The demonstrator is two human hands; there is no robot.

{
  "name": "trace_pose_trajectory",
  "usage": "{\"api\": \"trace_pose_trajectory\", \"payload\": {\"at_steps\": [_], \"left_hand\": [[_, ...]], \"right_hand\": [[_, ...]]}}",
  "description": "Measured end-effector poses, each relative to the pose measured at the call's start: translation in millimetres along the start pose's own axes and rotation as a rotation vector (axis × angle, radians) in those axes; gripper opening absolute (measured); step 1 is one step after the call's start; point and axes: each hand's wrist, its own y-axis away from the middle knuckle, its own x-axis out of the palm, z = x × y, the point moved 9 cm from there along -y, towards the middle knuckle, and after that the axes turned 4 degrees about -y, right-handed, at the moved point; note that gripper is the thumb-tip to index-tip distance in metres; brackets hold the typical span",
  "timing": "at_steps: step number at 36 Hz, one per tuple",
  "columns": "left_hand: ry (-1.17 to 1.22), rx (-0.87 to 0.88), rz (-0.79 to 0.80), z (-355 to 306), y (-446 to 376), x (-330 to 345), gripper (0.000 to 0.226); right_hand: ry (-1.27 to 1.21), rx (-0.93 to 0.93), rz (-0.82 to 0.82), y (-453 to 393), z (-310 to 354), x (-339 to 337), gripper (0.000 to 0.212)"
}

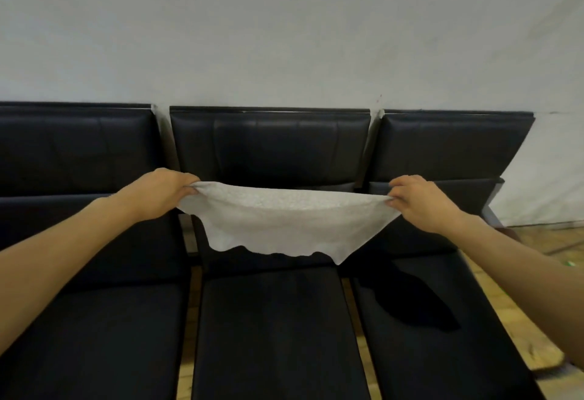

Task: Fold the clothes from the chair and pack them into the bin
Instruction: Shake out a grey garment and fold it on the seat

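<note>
Head view — both hands (pixel 158 192) (pixel 417 200) pinch white cloth (pixel 284 219) corners.

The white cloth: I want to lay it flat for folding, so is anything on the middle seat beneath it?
Nothing visible lies on the middle seat under the white cloth held by both hands. A black garment lies on the right seat only. No bin is in view.

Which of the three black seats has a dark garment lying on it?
The right-hand seat: a black garment lies across its cushion. The middle seat and left seat show bare cushions.
</note>
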Motion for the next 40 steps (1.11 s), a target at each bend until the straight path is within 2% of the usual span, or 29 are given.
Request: {"api": "trace_pose_trajectory", "payload": {"at_steps": [4,7,10,12,13,16,19,22,25,27,28,30,32,34,35,36,37,40], "left_hand": [[-0.237,0.028,0.019,-15.5,8.8,37.9,0.051],[-0.229,0.067,0.045,-20.5,28.3,84.4,0.05],[-0.195,0.195,-0.1,-28.3,54.4,136.6,0.042],[-0.261,0.242,-0.108,-30.3,73.4,182.0,0.038],[-0.292,0.252,-0.083,-32.1,83.5,208.4,0.042],[-0.348,0.267,0.05,-38.5,123.3,297.6,0.077],[-0.393,0.281,0.099,-53.7,165.3,377.4,0.075],[-0.349,0.275,0.137,-61.0,210.2,440.6,0.049],[-0.324,0.167,0.378,-72.6,248.6,493.9,0.073],[-0.361,0.184,0.444,-88.6,270.1,513.5,0.059],[-0.291,0.164,0.487,-95.3,279.7,522.0,0.054],[-0.285,0.145,0.572,-97.9,297.1,543.4,0.048],[-0.223,0.083,0.642,-96.1,307.4,554.9,0.052],[-0.271,0.087,0.666,-100.5,315.2,563.3,0.055],[-0.323,0.114,0.715,-99.1,322.9,574.9,0.055],[-0.298,0.065,0.821,-95.5,330.2,582.9,0.057],[-0.253,0.027,0.858,-94.3,330.5,583.3,0.059],[-0.213,0.011,0.83,-93.3,317.4,571.9,0.068]], "right_hand": [[0.001,-0.097,-0.037,13.6,3.2,35.3,0.028],[0.026,-0.152,0.016,34.2,1.7,84.0,0.023],[0.048,-0.195,0.049,65.4,-1.6,149.2,0.013],[0.036,-0.222,-0.003,88.2,-1.6,189.1,0.013],[0.024,-0.224,-0.026,101.6,-1.9,212.3,0.017],[-0.013,-0.244,-0.038,143.4,1.3,287.5,0.014],[-0.02,-0.265,0.101,190.0,1.6,371.7,0.024],[0.036,-0.28,0.233,232.0,4.4,435.0,0.031],[0.039,-0.278,0.329,269.9,8.9,477.1,0.032],[0.009,-0.29,0.413,288.9,15.0,491.4,0.017],[-0.001,-0.299,0.475,296.6,16.8,501.0,0.008],[-0.046,-0.291,0.54,311.0,14.5,516.7,0.022],[-0.057,-0.267,0.609,320.6,11.2,528.9,0.026],[-0.023,-0.251,0.709,330.0,8.0,542.9,0.028],[-0.019,-0.235,0.764,333.7,6.7,546.2,0.03],[-0.006,-0.224,0.799,335.3,6.3,549.2,0.032],[0.009,-0.209,0.825,335.4,5.5,549.7,0.036],[-0.022,-0.172,0.785,320.2,9.4,541.8,0.043]]}}
